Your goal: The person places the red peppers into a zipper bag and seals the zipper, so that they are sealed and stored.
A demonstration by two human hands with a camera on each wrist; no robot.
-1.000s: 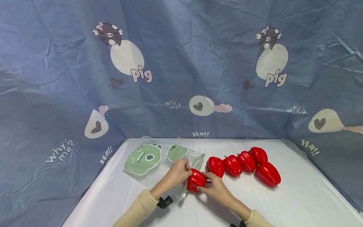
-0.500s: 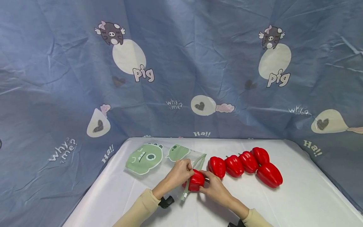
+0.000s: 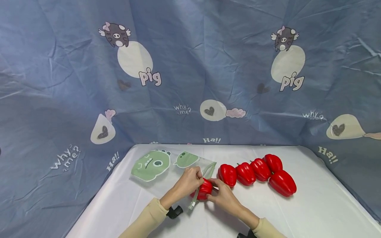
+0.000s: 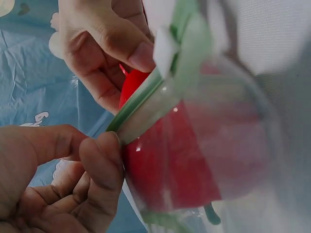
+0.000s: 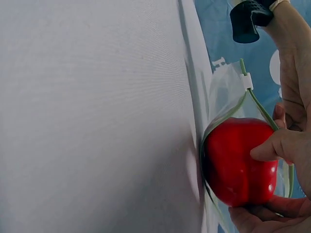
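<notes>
A clear zip bag with green cartoon prints lies on the white table, its mouth facing right. My left hand pinches the green upper edge of that mouth between thumb and finger. A shiny red bell pepper is partly inside the opening; its green stem shows through the plastic in the left wrist view. My right hand grips the pepper's outer end, the thumb on the near side and the fingers on the far side. At the mouth's near corner sits a white zip slider.
Several more red bell peppers lie in a row right of the bag, with one larger pepper at the right end. A blue printed cloth hangs behind the table.
The bell pepper has moved left, deeper into the bag mouth, with my right hand following it. My left hand keeps its pinch on the bag edge. The other peppers stay put.
</notes>
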